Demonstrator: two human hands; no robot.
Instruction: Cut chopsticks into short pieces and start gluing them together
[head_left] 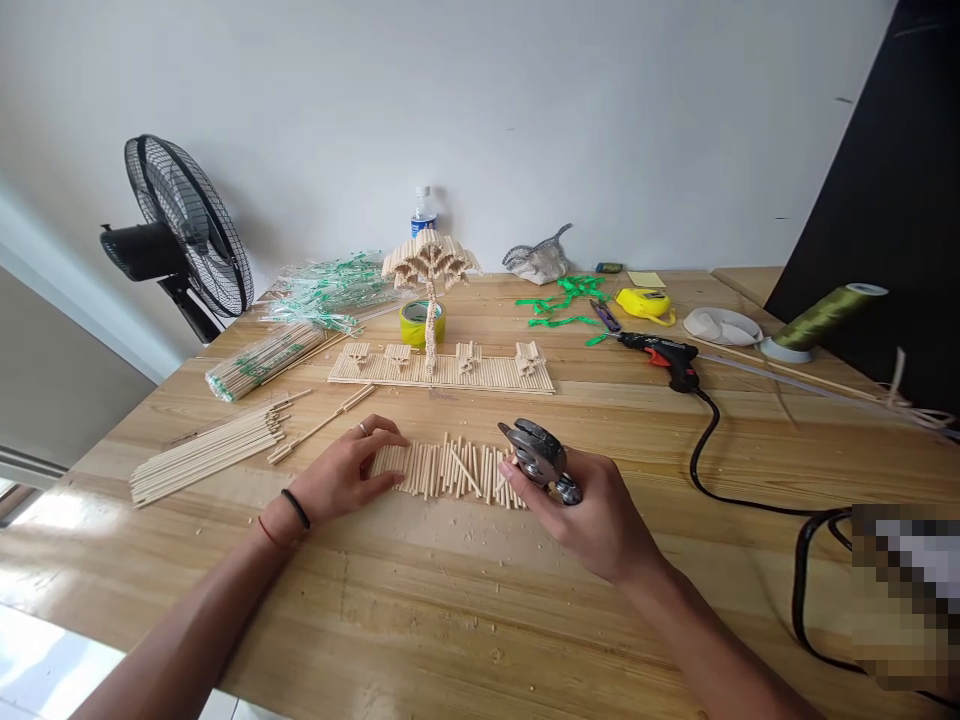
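**Hands at a row of cut sticks on the bench**

The right hand (600,520), nearest the viewer, has its fingers clamped round the handles of a grey metal hand cutter (538,455). The cutter's long axis runs on a diagonal, and its head points away from the person and slightly left, at the right end of a row of short pale wooden sticks (450,470).

The row lies on the light wooden bench (450,620) between the two hands and stretches from left to right. Each stick's long axis runs from near to far, though a few lie askew.

The left hand (341,478) rests palm down on the left end of the row, with its fingers together and flat, gripping nothing.

A bundle of long pale wooden sticks (202,455) lies to the left, well apart. Beyond the row stands a stick-built palm-tree model on a slatted base (442,372). A black and orange glue gun (664,352) lies to the right.
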